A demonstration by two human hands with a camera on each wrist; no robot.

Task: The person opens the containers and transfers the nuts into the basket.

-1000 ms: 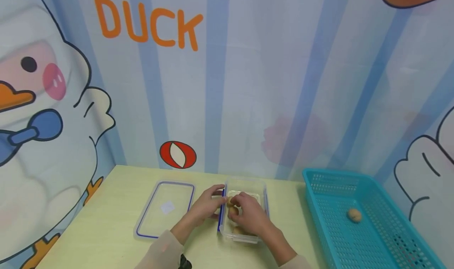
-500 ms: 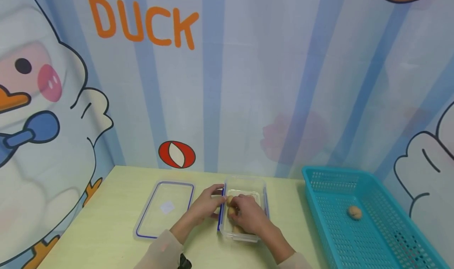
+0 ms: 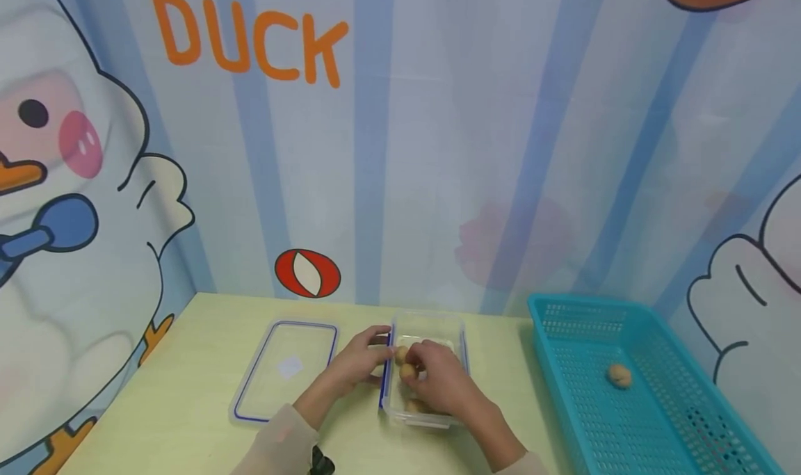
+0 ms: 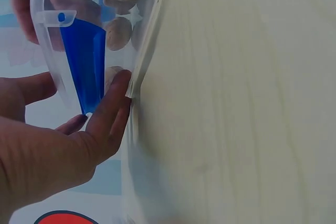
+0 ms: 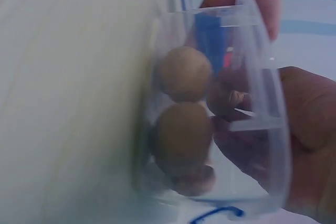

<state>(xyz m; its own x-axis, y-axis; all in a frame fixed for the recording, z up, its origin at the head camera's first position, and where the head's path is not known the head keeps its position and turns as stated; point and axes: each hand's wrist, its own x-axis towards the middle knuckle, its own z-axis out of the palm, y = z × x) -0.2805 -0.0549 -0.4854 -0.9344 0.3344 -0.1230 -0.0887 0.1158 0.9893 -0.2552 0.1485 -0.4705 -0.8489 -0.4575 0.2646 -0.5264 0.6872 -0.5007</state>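
A clear plastic food container (image 3: 427,420) with blue-edged sides stands on the table, several walnuts inside. My left hand (image 3: 357,358) holds its left wall, thumb at the rim and fingers along the outside; the left wrist view shows them around the blue side flap (image 4: 86,66). My right hand (image 3: 443,376) reaches down into the container and pinches a walnut (image 3: 409,371) at the left side. Just behind that one lies another walnut (image 3: 401,355). At the near end, more walnuts (image 5: 185,74) show through the clear wall in the right wrist view, partly under my right hand.
The container's clear lid (image 3: 313,343) with a blue seal lies flat to the left. To the right stands a turquoise perforated basket (image 3: 557,398) with a single walnut (image 3: 619,375) in it. A printed duck curtain (image 3: 425,148) hangs behind the table (image 3: 188,391).
My right hand stays in the container; its fingers have shifted slightly and more of the pinched walnut shows. My left hand keeps its hold. The head view has swung slightly to the right.
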